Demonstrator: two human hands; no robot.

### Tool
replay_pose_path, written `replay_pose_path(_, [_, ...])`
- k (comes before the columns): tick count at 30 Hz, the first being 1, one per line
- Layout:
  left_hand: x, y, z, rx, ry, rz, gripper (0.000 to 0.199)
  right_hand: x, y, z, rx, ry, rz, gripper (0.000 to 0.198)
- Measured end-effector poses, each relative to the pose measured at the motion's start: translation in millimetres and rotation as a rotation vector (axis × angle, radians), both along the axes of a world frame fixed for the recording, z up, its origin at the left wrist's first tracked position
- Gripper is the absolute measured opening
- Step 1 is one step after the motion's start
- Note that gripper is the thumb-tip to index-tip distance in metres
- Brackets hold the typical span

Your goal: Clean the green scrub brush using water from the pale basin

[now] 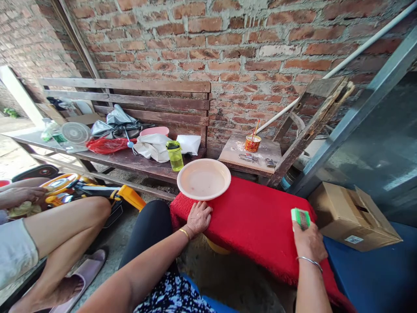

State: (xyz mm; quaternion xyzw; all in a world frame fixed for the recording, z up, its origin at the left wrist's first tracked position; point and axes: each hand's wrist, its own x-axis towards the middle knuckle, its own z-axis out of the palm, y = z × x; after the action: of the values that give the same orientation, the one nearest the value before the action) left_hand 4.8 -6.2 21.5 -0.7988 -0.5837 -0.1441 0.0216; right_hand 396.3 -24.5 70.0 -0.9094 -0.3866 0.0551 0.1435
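A red fuzzy cloth [257, 217] covers a long low surface before me. My left hand [199, 218] lies flat on its near left edge, fingers stretched toward a pale basin [224, 190] of cloudy water. At the right end of the cloth, my right hand [309, 241] is closed around a small green scrub brush [301, 218], which has a brownish middle. My fingers partly hide the brush, and I cannot tell whether it touches the cloth.
A wooden bench [156, 168] along the brick wall holds a green bottle [175, 155], bags and a fan [75, 132]. A wooden chair [228, 150] bears a red tin [253, 143]. At right stands a cardboard box [345, 217]. Another person's legs [68, 221] are at left.
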Motion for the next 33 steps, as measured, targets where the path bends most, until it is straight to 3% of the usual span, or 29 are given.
replay_pose_path(3, [1, 0, 1.1, -0.013, 0.002, 0.001, 0.023, 0, -6, 5, 0.053, 0.021, 0.046, 0.083])
replay_pose_path(8, [2, 0, 0.7, 0.003, 0.005, 0.006, 0.022, -85, 11, -7, 0.118, 0.059, 0.464, 0.055])
replay_pose_path(10, [1, 0, -0.1, 0.007, 0.006, 0.001, 0.022, -116, 20, -12, 0.13, 0.036, 0.658, 0.051])
replay_pose_path(12, [1, 0, -1.2, 0.014, 0.002, -0.002, 0.022, -131, 29, -13, 0.12, -0.012, 0.762, 0.049])
replay_pose_path(15, [1, 0, -2.7, 0.017, -0.002, -0.005, 0.022, -115, 38, -6, 0.064, -0.049, 0.63, 0.05])
replay_pose_path(21, [1, 0, -2.8, 0.025, -0.025, -0.018, 0.022, -11, 34, 2, -0.058, -0.001, 0.121, 0.073])
replay_pose_path(24, [1, 0, -2.0, 0.022, -0.036, -0.021, 0.022, 18, 16, 2, -0.063, 0.042, 0.043, 0.078])
replay_pose_path(27, [1, -1, -0.5, 0.025, -0.032, -0.019, 0.022, -1, -8, -2, -0.001, 0.13, 0.157, 0.078])
replay_pose_path(30, [2, 0, 1.9, 0.018, -0.042, -0.017, 0.021, -62, -31, -14, 0.108, 0.221, 0.404, 0.073])
replay_pose_path(33, [3, 1, 3.5, 0.005, -0.046, -0.011, 0.022, -122, -47, -29, 0.163, 0.14, 0.693, 0.063])
